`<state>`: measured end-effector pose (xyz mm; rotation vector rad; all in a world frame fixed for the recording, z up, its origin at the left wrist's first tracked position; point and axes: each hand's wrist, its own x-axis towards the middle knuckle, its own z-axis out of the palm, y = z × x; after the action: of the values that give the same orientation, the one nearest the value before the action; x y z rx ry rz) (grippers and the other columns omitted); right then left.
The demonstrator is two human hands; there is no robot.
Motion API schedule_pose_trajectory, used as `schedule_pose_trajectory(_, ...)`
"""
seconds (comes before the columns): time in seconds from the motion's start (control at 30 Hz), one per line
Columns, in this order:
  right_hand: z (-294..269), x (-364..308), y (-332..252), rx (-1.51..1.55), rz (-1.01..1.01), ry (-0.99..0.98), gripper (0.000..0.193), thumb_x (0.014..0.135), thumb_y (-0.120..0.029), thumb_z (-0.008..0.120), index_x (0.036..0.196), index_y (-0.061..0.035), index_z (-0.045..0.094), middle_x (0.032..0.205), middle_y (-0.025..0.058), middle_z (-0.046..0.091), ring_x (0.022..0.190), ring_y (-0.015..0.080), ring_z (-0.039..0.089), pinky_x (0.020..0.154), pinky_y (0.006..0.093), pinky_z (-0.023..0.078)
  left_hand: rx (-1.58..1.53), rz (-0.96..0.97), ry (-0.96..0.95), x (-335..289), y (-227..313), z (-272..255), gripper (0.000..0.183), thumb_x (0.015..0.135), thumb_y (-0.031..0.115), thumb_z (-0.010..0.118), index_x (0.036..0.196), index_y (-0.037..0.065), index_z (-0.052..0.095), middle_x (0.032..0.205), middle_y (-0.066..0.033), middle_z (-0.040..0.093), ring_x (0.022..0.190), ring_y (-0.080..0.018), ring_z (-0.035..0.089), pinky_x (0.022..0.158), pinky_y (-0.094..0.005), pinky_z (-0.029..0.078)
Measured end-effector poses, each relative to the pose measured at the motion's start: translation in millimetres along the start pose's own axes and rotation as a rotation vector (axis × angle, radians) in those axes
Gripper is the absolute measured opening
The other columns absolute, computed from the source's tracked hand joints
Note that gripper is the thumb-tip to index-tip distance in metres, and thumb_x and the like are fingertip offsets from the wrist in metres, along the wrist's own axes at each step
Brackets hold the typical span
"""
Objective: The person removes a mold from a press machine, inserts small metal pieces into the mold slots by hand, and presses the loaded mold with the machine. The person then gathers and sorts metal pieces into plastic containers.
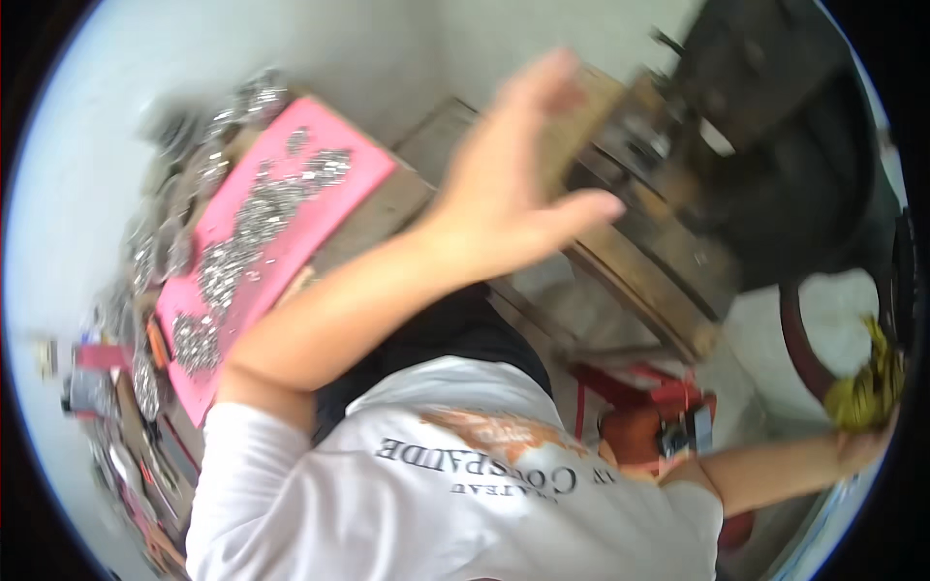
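My left hand (pixel 509 189) is raised in the middle of the view, blurred by motion. Its fingers stretch out and the thumb stands apart, with nothing visible in it. Behind the fingertips is the edge of a wooden workbench (pixel 639 290). Far to the right, at the rim of the picture, my right hand (pixel 867 441) is beside a crumpled yellow-green bundle (pixel 862 397). Its fingers are hidden, so whether it grips the bundle does not show. Left of my left forearm lies a pink board (pixel 363 179) strewn with small shiny metal pieces (pixel 257 228).
Clear bags of metal pieces (pixel 208 169) line the board's far left side. Tools (pixel 145 455) lie at the lower left. A large dark panel (pixel 775 145) rises over the workbench at the right. A red-orange seat-like object (pixel 635 431) stands below the bench.
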<state>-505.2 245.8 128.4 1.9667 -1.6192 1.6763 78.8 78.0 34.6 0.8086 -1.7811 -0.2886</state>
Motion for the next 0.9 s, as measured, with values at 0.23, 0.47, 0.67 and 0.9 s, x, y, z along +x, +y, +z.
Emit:
schedule_pose_trajectory(0.23, 268, 58, 61, 0.35, -0.223, -0.192, 0.056, 0.092, -0.025, 0.068, 0.139, 0.0025, 0.057, 0.139, 0.0224, 0.058, 0.127, 0.0404, 0.056, 0.106, 0.0492, 0.046, 0.086, -0.507, -0.345, 51, -29, 160, 0.135, 0.059, 0.035, 0.096, 0.158, -0.008, 0.015, 0.12, -0.025, 0.066, 0.118, -0.0412, 0.058, 0.102, -0.048, 0.047)
schedule_pose_trajectory(0.47, 312, 58, -25, 0.151, -0.42, -0.3, 0.055, 0.091, -0.031, 0.071, 0.136, -0.0003, 0.059, 0.135, 0.0213, 0.059, 0.122, 0.0395, 0.058, 0.101, 0.0482, 0.048, -0.01, -0.518, -0.24, 67, -37, 172, 0.095, 0.076, 0.002, 0.074, 0.157, 0.001, 0.025, 0.1, -0.0154, 0.071, 0.114, -0.0321, 0.059, 0.097, -0.042, 0.044)
schedule_pose_trajectory(0.67, 321, 19, -103, -0.061, -0.56, -0.326, 0.055, 0.091, -0.035, 0.073, 0.134, -0.0026, 0.062, 0.132, 0.0204, 0.061, 0.117, 0.0388, 0.06, 0.097, 0.0473, 0.05, -0.644, -0.964, 0.15, 33, -61, 141, 0.088, 0.073, 0.002, 0.079, 0.151, 0.003, 0.038, 0.099, -0.0157, 0.071, 0.09, -0.028, 0.069, 0.072, -0.0401, 0.052)
schedule_pose_trajectory(0.9, 346, -29, -171, -0.233, -0.767, -0.297, 0.055, 0.091, -0.041, 0.075, 0.131, -0.0054, 0.064, 0.128, 0.0193, 0.062, 0.111, 0.038, 0.062, 0.092, 0.0463, 0.052, -1.107, -1.313, -0.07, -41, -23, 3, 0.067, 0.076, 0.01, 0.079, 0.139, 0.008, 0.057, 0.087, -0.0085, 0.073, 0.058, -0.0158, 0.064, 0.047, -0.0276, 0.038)
